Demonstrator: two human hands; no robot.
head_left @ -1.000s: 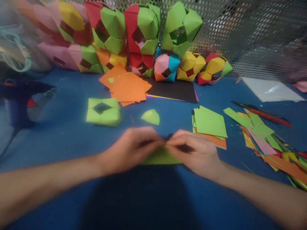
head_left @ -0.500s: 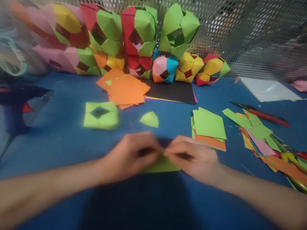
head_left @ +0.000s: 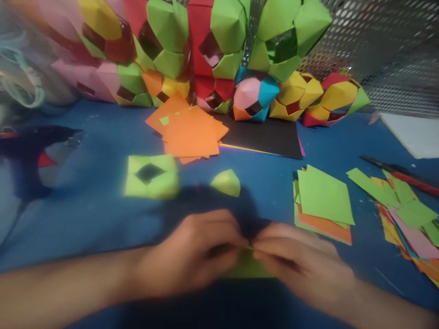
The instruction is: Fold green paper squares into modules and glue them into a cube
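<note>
Between my hands, low in the head view, is a piece of green paper point(head_left: 252, 265), partly covered by my fingers. My left hand point(head_left: 202, 253) pinches its upper edge from the left. My right hand point(head_left: 302, 260) pinches the same edge from the right, the fingertips of both hands almost meeting. Just beyond them lies a small folded green paper piece point(head_left: 227, 183). Farther left sits a folded green paper unit point(head_left: 152, 176) with a diamond-shaped opening. A stack of green and orange paper squares point(head_left: 325, 196) rests beyond my right hand.
Folded paper shapes point(head_left: 229, 39) stand stacked along the back by a perforated metal panel point(head_left: 411, 50). Orange sheets point(head_left: 190, 132) overlap a black sheet point(head_left: 267, 137). A glue gun point(head_left: 27, 160) is at the left. Paper scraps point(head_left: 408, 214) and a red-handled tool point(head_left: 411, 180) lie right.
The view has shifted, so the hands and paper appear lower and the table items farther right. Both hands keep their pinch on the green paper.
</note>
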